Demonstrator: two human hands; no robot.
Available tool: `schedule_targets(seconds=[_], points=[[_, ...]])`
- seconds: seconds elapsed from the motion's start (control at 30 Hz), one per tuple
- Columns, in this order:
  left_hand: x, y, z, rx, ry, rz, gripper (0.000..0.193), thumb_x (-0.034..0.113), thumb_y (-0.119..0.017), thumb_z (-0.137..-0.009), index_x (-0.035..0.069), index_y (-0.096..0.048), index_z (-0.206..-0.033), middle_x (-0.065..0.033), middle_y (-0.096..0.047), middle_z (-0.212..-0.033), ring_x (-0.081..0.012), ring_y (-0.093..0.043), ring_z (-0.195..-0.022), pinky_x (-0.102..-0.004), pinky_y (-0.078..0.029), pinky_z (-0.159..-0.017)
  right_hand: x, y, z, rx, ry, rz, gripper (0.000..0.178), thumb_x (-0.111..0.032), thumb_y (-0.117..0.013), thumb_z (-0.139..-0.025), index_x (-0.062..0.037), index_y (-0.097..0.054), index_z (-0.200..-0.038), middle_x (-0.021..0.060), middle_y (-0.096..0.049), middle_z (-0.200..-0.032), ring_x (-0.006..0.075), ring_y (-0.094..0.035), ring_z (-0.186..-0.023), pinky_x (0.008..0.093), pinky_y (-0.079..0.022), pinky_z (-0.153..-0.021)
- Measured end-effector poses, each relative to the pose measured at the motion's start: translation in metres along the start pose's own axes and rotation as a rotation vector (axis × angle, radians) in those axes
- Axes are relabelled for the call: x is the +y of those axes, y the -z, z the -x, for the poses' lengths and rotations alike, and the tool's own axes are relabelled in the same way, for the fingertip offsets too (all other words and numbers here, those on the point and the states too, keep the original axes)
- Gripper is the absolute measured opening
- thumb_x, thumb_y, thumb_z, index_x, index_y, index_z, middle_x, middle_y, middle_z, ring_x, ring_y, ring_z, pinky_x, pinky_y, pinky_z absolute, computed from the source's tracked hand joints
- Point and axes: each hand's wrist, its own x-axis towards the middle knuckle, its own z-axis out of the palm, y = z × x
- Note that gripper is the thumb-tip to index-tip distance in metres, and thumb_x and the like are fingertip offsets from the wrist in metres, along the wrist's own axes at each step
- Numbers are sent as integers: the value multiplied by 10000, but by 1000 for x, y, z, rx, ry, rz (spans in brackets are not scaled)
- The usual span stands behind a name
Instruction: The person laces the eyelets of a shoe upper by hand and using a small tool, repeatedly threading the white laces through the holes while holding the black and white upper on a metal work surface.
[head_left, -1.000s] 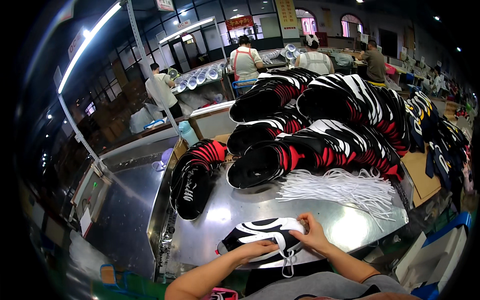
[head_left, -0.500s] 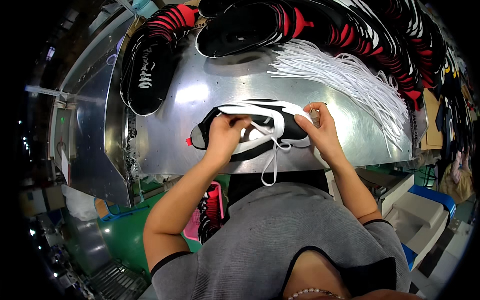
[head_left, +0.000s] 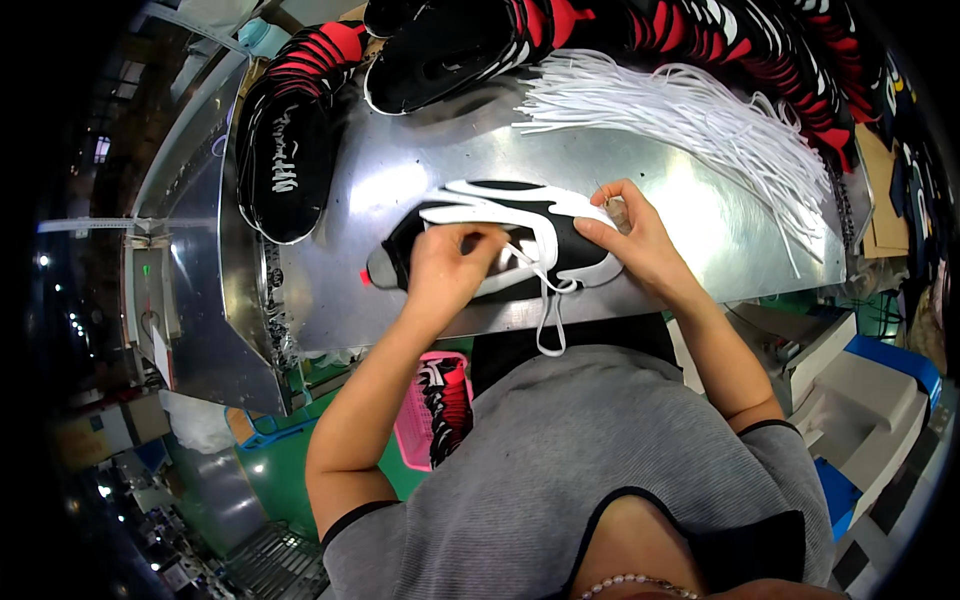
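A black and white shoe upper (head_left: 575, 245) lies on the metal table in front of me, with a red tab at its left end. My left hand (head_left: 447, 265) is over its opening, thumb and fingertips pinched on a white shoelace (head_left: 548, 330). The lace runs from those fingers to the lower edge of the opening, and a loop hangs toward me. At the right end of the upper, my right hand (head_left: 640, 240) grips its edge, thumb on top. A small brownish thing (head_left: 614, 211) shows by the right fingers; its kind is unclear.
A bundle of white laces (head_left: 690, 130) lies at the back right of the metal table (head_left: 380, 310). Stacked black and red shoe uppers (head_left: 285, 160) stand at the back left, with more along the far edge. Below the table is a pink basket (head_left: 412, 430) holding uppers.
The whole view has shifted a little. My left fingertips have moved slightly right along the opening, still pinched. My right hand keeps its grip on the upper's right end.
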Motion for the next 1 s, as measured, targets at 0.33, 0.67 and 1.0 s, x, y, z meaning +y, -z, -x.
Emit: schedule_targets(seconds=[0.33, 0.67, 1.0], points=[[-134, 228, 87, 841, 168, -408, 127, 122, -672, -882, 2, -708, -904, -32, -687, -817, -97, -576, -725, -256, -477, -684, -6, 65, 8, -24, -68, -69, 281, -183, -745, -838, -75, -567, -1026, -8, -543, -905, 61, -476, -830, 200, -383, -748], [50, 57, 33, 115, -190, 339, 90, -13, -634, -858, 15, -679, -930, -74, -680, -992, -161, -610, -898, -289, -485, -824, 0, 61, -5, 17, 156, 725, 554, -536, -688, -824, -57, -608, -1091, 167, -674, -831, 306, -673, -733, 381, -498, -660], [75, -4, -17, 158, -487, -53, 82, 43, -736, -781, 32, -692, -848, -107, -622, -1141, -273, -562, -1012, -368, -457, -883, -35, 34, 15, 28, 151, -54, 196, -103, -708, -867, -27, -675, -1045, 2, -618, -877, 77, -537, -785, 214, -425, -677]])
